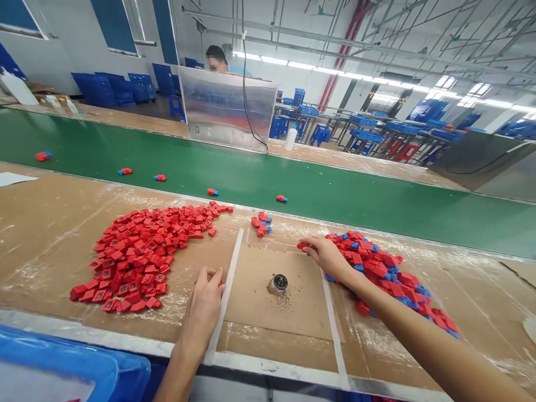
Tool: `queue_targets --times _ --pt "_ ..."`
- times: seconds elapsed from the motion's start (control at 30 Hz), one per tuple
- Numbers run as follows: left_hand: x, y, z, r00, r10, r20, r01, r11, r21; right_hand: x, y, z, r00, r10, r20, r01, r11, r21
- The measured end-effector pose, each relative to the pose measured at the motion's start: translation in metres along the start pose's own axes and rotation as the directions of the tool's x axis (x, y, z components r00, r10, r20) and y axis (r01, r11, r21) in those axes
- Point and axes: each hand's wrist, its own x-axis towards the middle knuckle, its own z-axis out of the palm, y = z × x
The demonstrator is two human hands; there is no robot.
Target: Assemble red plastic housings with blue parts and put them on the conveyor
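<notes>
**Everything within arm's reach**

A blue bin (pixel 71 357) sits nearest, just below the plastic-covered desk (pixel 37 234). The left hand (pixel 203 304) lies beside a white strip (pixel 224 296), its grip narrow and curled. A red piece (pixel 220 283) shows at the fingertips, though whether it is held cannot be told. The right hand (pixel 329 258) also has a narrow grip, its fingertips on a red piece (pixel 302 245) at the edge of a red-and-blue pile (pixel 389 273); a firm hold cannot be confirmed.

Between the hands, one cardboard sheet (pixel 268 312) carries one metal cup (pixel 278 283) amid dark specks. The layout appears to keep a pile by each hand: the red pile (pixel 134 257) on the left, the mixed one on the right, both too numerous to count. One small cluster (pixel 262 223) of red-and-blue parts lies just past the sheet.

Farther off, five parts lie on a green belt (pixel 268 167). Beyond it, one co-worker (pixel 216 60) stands behind a metal screen (pixel 226 106).
</notes>
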Motion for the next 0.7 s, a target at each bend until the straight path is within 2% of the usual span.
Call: queue_targets --times 0.2,0.3,0.47,0.7 --pt "-0.01 -0.003 0.012 0.995 0.097 0.029 -0.099 0.992 0.075 -0.043 -0.048 -0.021 0.987 -0.157 0.044 0.141 0.957 0.253" --pt "-0.008 -0.003 0.008 0.994 0.095 0.06 -0.096 0.995 0.014 -0.049 -0.062 -0.025 0.973 -0.222 0.057 0.202 0.948 0.245" --pt "-0.005 -0.002 -0.004 0.996 0.041 0.081 -0.028 0.987 -0.156 -0.048 -0.07 -0.027 0.965 -0.253 0.075 0.239 0.959 0.155" --pt "-0.007 0.001 -0.009 0.994 -0.053 0.091 0.079 0.947 -0.31 -0.057 -0.069 -0.02 0.97 -0.218 0.107 0.199 0.966 0.166"
